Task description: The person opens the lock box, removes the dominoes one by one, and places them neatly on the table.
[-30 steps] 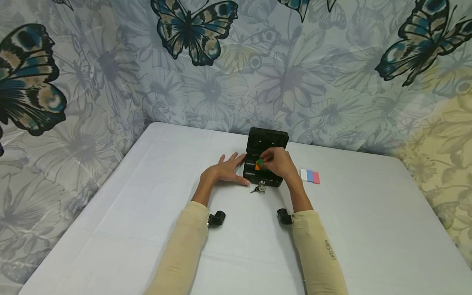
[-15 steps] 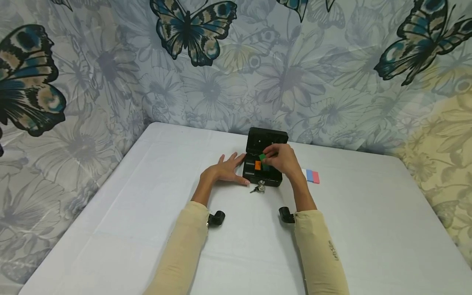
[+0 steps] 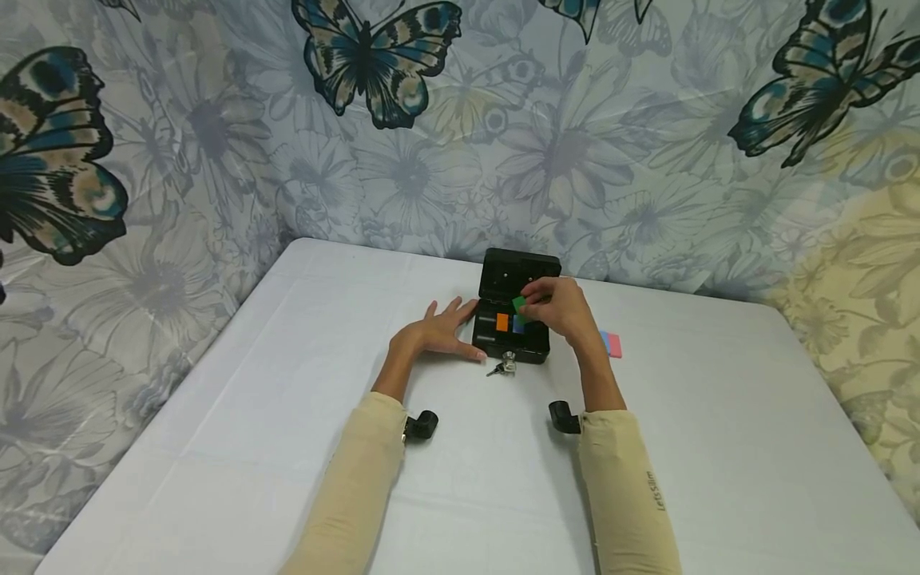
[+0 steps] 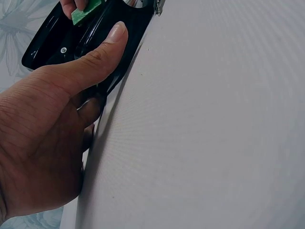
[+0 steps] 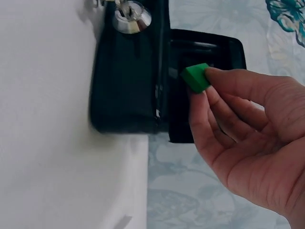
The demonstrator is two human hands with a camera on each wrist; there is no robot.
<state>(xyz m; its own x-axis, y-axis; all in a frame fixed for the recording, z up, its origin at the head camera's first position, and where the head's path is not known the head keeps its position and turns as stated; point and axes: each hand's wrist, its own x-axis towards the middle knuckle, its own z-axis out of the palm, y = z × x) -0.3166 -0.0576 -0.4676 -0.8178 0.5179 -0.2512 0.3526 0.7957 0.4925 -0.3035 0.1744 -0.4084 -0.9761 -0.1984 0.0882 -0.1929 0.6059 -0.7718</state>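
Note:
A black lockbox [image 3: 528,354] stands with its lid [image 3: 501,275] raised, and keys [image 3: 496,369] hang at its front lock [image 5: 131,19]. My left hand [image 3: 434,334], fingers spread, rests against the box's left side; its thumb [image 4: 102,59] lies along the front corner. Between thumb and fingertips, my right hand [image 3: 566,310] pinches a small green block [image 5: 196,77] above the right part of the box. Inside the box I see an orange piece [image 3: 502,322] and, beside it, a bluish piece [image 3: 517,324]. The right hand hides part of the interior.
To the right of the box, a blue piece [image 3: 606,342] and a pink piece [image 3: 615,345] lie side by side on the white table [image 3: 719,415], partly behind my right wrist. Patterned cloth [image 3: 575,152] hangs behind the table.
My right hand has shifted right and slightly up with the green block, uncovering the bluish piece in the box. The white piece on the table is now hidden. The left hand stays put.

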